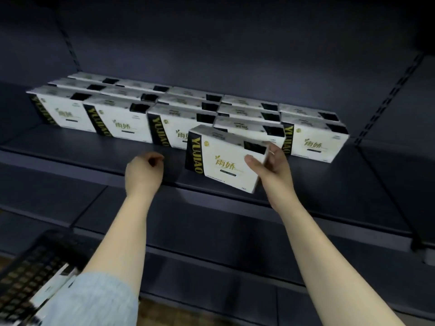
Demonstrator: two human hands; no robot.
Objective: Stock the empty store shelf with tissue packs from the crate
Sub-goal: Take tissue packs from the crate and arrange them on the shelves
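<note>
The held tissue pack (pixel 223 158) stands on its long edge near the front of the shelf (pixel 94 158), long axis running left to right, printed face toward the near side. It sits just in front of the fourth column of stocked packs (pixel 249 124), the likely slot, between the third and fifth columns. The right hand (pixel 268 164) grips its right end, thumb on the face. The left hand (pixel 143 172) hovers apart to its left, fingers loosely curled, holding nothing. The crate (pixel 30 274) lies near left, below
</note>
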